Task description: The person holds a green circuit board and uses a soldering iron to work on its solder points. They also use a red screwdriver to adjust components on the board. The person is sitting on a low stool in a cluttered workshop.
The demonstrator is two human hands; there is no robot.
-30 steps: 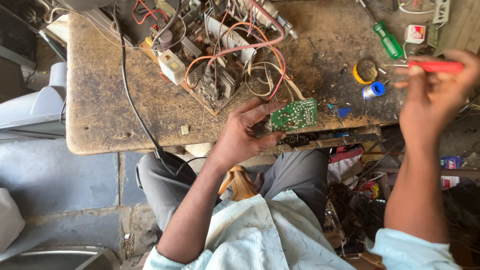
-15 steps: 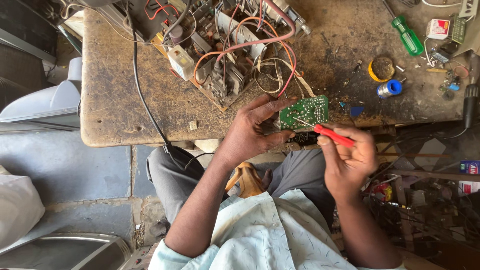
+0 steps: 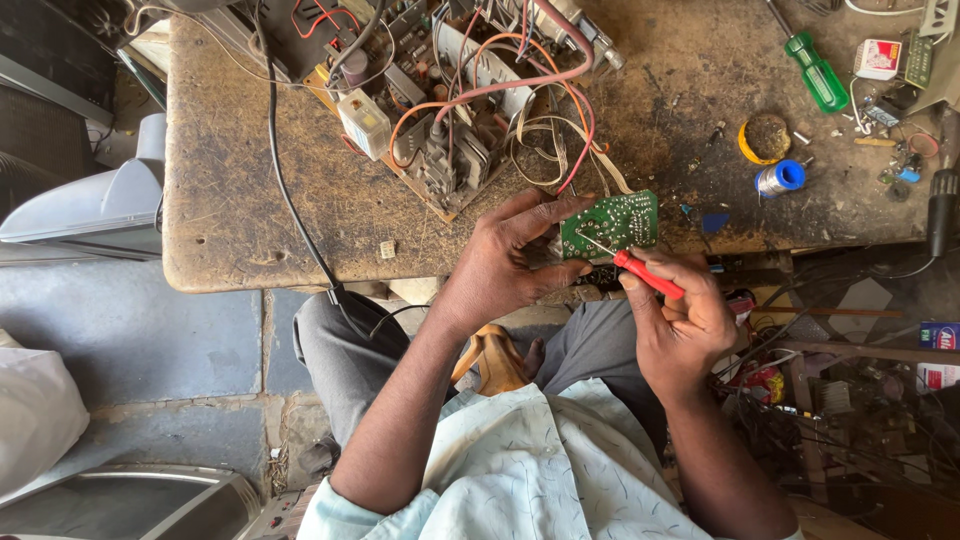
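Where a second ago the right hand (image 3: 685,325) was raised off to the side above the far edge of the worktop (image 3: 250,230), it now sits close in front of the person's body, its fingers clamped on a red-handled screwdriver (image 3: 648,274). The thin metal tip has come to rest against the small green circuit board (image 3: 610,222), which it did not touch before. The left hand (image 3: 505,265) has kept its hold throughout: thumb and fingers are closed on the left edge of the board, which it holds just off the near edge of the worktop, tilted towards the person. A band of pale ribbon wires (image 3: 560,150) runs from the board up to the opened chassis of parts and cables (image 3: 450,110) further back.

Judging from this, the reaching stage is over and the work on the board's surface has begun; both hands are now committed to the one board.

Well apart to the right lie a green-handled screwdriver (image 3: 818,75), a round yellow-rimmed tin (image 3: 765,137) and a small spool with a blue core (image 3: 780,178), all untouched.
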